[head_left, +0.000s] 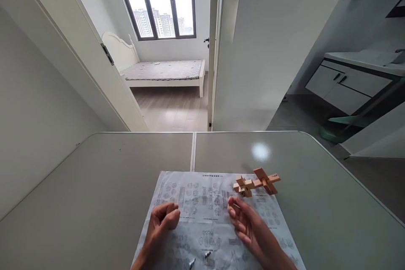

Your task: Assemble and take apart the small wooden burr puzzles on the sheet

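Note:
A wooden interlocking puzzle [257,183] of crossed light-brown bars rests on the far right corner of a printed instruction sheet [202,202]. My right hand [248,225] hovers just in front of the puzzle, palm turned left, fingers loosely curved and apart, holding nothing. My left hand [163,219] is over the sheet's left half, fingers curled into a loose fist with nothing visible in them. Neither hand touches the puzzle.
The sheet lies on a grey folding table [95,185] with a centre seam [193,152]. Beyond the table an open doorway shows a bed [164,71] under a window. A white wall stands ahead, and a sink cabinet [351,82] is at right.

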A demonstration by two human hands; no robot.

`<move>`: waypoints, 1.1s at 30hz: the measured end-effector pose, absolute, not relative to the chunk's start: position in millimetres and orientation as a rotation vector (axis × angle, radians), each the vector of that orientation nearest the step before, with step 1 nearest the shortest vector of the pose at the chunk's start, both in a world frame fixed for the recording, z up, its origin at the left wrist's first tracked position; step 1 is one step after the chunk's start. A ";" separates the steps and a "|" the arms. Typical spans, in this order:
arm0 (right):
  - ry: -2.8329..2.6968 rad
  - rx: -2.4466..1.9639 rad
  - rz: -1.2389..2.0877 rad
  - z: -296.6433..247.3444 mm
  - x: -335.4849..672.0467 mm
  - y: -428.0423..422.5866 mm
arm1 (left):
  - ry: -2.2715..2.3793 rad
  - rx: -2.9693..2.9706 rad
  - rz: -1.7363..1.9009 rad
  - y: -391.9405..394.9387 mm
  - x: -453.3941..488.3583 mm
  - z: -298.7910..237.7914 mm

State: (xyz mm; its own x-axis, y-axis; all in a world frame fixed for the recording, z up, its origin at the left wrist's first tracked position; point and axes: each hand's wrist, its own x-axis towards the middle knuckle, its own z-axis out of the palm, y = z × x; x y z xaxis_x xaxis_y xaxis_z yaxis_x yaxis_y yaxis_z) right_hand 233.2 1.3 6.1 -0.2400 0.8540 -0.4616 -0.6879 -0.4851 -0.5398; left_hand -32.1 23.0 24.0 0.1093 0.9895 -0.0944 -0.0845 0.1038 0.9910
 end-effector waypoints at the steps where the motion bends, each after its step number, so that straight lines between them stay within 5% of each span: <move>1: -0.309 -0.889 1.908 7.2 230.4 0.0 | 1.090 1.046 1.101 22.8 -34.0 22.9; 11: -0.356 -0.747 2.000 -5.2 222.8 5.0 | 1.034 0.297 1.274 31.0 -46.2 34.7; 33: -0.224 -0.718 2.040 -5.0 222.2 11.1 | 0.998 -0.053 1.392 38.6 -55.8 37.7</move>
State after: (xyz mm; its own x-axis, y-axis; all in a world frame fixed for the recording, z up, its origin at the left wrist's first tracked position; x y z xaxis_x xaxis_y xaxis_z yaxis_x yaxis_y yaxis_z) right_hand 222.2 11.1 -5.0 -0.3963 0.8259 -0.4010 -0.7191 -0.5508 -0.4237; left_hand -55.8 38.6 37.7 -0.1418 0.7832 -0.6054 -0.8247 0.2448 0.5099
